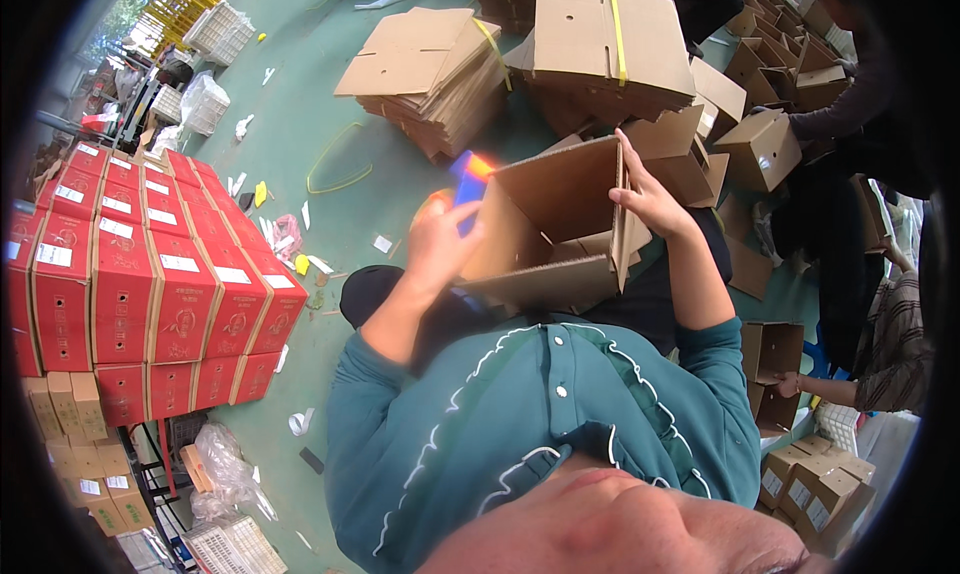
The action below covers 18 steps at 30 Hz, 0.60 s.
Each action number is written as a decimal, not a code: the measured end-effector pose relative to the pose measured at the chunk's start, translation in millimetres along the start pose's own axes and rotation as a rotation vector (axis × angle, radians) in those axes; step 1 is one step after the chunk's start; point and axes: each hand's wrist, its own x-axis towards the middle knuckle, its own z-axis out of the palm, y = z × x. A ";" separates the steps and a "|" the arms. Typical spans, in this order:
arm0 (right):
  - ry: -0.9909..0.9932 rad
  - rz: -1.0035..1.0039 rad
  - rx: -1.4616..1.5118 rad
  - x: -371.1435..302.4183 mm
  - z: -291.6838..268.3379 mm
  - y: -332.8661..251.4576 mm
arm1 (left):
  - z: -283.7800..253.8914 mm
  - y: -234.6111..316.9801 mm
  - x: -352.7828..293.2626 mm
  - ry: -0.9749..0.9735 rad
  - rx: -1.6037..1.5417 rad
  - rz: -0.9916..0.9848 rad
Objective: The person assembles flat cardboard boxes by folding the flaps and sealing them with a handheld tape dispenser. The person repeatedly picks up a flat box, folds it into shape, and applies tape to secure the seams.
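Observation:
An open brown cardboard box [552, 214] rests at my lap, its mouth facing up and a few flaps showing at its near right. My right hand [652, 196] grips the box's right wall near the top corner, with the thumb on the inner side. At the box's left side, my left hand [440, 242] is closed round a blue and orange tape dispenser [468, 179], which is smeared by motion. Its lower part is hidden by the fingers.
Bundled flat cartons [615, 39] and another flat stack [425, 69] lie ahead on the green floor. Red boxes [185, 264] are piled at left. On the right, co-workers handle cartons, one holding a folded box [762, 149]. Scraps litter the floor.

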 end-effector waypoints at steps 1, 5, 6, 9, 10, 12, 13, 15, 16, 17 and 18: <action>-0.015 -0.041 0.108 -8.9 1.0 9.7 | 0.8 8.5 -6.6 0.087 0.026 0.033; 0.164 -0.154 0.140 -28.5 21.3 19.5 | -5.0 44.9 -28.6 0.121 0.110 0.001; 0.199 -0.131 0.128 -24.2 27.1 34.1 | 5.3 43.0 -29.0 0.066 0.124 -0.010; 0.348 -0.139 0.002 -12.3 39.4 51.9 | 22.3 24.9 -17.4 -0.025 -0.191 -0.114; 0.380 -0.120 -0.084 -8.7 41.6 50.8 | 29.2 14.3 -17.5 0.010 -0.268 -0.078; 0.384 -0.059 -0.231 -7.3 51.1 44.4 | 46.2 -8.9 -23.3 0.075 -0.415 -0.003; 0.393 -0.022 -0.310 -9.5 56.3 41.0 | 49.3 -11.9 -24.3 0.011 -0.466 -0.046; 0.458 -0.032 -0.437 -10.1 68.6 36.6 | 59.1 -8.0 -22.3 0.075 -0.445 -0.053; 0.460 -0.018 -0.514 -11.4 74.2 32.3 | 64.8 -2.2 -20.6 0.115 -0.407 -0.069; 0.460 -0.004 -0.590 -12.1 78.4 29.4 | 66.6 -0.5 -15.9 0.147 -0.342 -0.049; 0.435 0.008 -0.600 -14.0 77.6 29.8 | 66.9 2.7 -14.7 0.093 -0.249 -0.098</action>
